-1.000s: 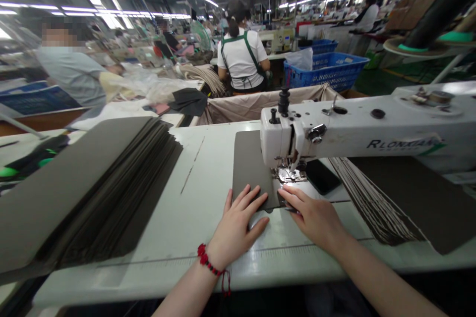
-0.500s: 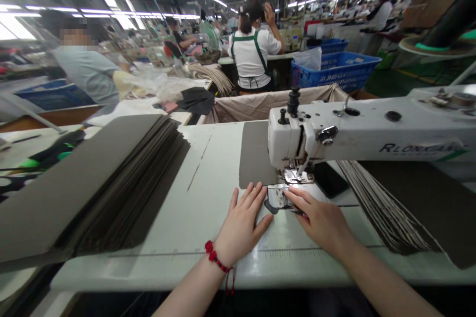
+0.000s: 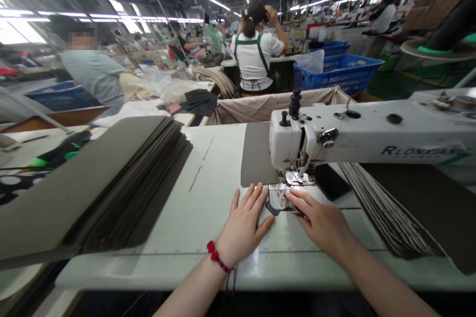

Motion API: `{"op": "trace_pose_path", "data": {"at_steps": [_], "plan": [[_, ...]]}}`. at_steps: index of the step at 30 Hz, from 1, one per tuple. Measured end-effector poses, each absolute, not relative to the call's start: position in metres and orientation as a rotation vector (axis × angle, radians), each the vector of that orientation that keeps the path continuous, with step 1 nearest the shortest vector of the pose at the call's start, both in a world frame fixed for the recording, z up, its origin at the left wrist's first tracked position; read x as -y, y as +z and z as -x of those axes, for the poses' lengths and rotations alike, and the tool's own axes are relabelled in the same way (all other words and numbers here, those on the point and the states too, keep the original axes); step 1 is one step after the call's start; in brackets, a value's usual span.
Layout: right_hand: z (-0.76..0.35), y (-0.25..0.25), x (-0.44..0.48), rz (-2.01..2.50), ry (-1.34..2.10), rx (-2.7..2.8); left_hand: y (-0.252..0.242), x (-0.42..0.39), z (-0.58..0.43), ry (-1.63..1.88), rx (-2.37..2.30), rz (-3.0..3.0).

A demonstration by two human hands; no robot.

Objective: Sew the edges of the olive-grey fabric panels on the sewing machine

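A dark grey panel (image 3: 259, 153) lies flat on the pale table, its right side under the head of a white sewing machine (image 3: 286, 138). My left hand (image 3: 243, 225) rests on the table with fingers spread, its fingertips at the panel's near edge. My right hand (image 3: 323, 220) lies at the near side of the metal needle plate (image 3: 278, 198), index finger stretched over it and the other fingers curled beneath. Whatever may be under those curled fingers is hidden. The presser foot (image 3: 297, 177) stands just beyond my right fingertips.
A thick stack of grey panels (image 3: 111, 168) lies at the left. A black phone (image 3: 330, 182) and another stack of panels (image 3: 420, 203) are right of the needle. Behind are blue baskets (image 3: 342, 72) and a seated person in a white shirt (image 3: 256, 54).
The whole view has shifted slightly. The panel's near edge has drawn a little away from my left fingertips, toward the far side. Both hands hold nearly the same pose.
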State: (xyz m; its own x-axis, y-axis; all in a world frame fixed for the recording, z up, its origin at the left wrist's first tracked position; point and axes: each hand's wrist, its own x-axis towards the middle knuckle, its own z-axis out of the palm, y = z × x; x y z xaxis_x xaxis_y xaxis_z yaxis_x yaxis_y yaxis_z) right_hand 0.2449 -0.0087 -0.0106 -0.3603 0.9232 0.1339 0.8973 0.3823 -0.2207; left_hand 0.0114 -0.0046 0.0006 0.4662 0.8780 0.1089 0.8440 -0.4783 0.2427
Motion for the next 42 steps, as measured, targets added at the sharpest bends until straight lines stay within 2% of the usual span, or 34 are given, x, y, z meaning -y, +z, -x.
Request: {"op": "trace_pose_path", "data": {"at_steps": [30, 42], "plan": [[-0.243, -0.005, 0.010, 1.631, 0.266, 2.341, -0.004, 0.006, -0.009, 0.370, -1.483, -2.585], [-0.242, 0.004, 0.013, 1.568, 0.300, 2.239, 0.001, -0.104, -0.022, 0.468, -1.545, -2.728]]}}
